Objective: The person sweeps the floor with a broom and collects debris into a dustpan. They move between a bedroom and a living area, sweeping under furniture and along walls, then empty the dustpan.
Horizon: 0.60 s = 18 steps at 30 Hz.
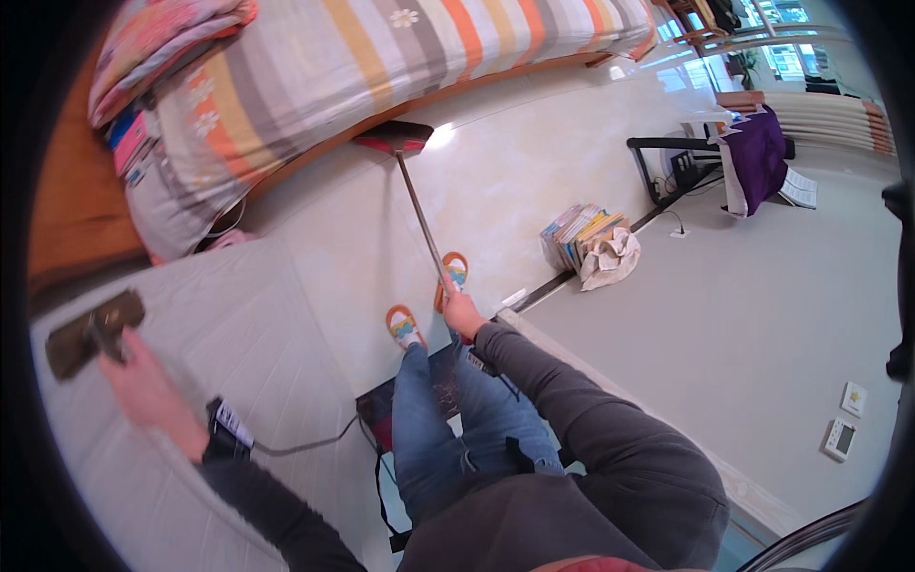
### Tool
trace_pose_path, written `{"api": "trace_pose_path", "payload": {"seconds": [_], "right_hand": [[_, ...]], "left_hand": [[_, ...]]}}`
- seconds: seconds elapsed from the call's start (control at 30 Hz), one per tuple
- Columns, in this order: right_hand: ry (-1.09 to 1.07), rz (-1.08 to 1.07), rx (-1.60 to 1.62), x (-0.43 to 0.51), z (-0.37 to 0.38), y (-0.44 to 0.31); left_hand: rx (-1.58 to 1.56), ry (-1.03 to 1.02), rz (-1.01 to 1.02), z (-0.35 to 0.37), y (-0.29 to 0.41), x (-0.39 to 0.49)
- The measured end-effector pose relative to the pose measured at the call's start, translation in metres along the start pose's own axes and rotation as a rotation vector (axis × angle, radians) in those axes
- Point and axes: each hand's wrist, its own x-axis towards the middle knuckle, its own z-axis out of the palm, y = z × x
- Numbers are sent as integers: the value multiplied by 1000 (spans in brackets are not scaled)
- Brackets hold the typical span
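A broom with a metal-toned stick point(420, 211) runs from my right hand point(461, 312), which is closed around its upper end. The dark and red broom head point(395, 137) rests on the floor against the lower edge of the bed. At the left, my left hand point(146, 386) is blurred. Its fingers are around the lever of a brown door handle point(95, 334) with a rectangular backplate. That handle is mounted on a white door point(236, 343) with faint grooves.
The bed point(300, 93) has a striped cover and folded bedding point(164, 50). A stack of books point(582, 229) and a crumpled cloth bag point(612, 259) stand by the right wall point(686, 322). Beyond them are a black frame point(643, 168) and a purple cloth point(754, 161). Pale tiles point(493, 157) cover the floor.
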Motion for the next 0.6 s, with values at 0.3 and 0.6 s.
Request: {"api": "trace_pose_path", "payload": {"seconds": [0.3,0.6], "right_hand": [[-311,-142,-225,-117,-49,18],[-722,406,180,-166,-182,-7]], "left_hand": [[-419,351,386,-7,-16,-16],[-804,166,258,-47,-93,-149]]}}
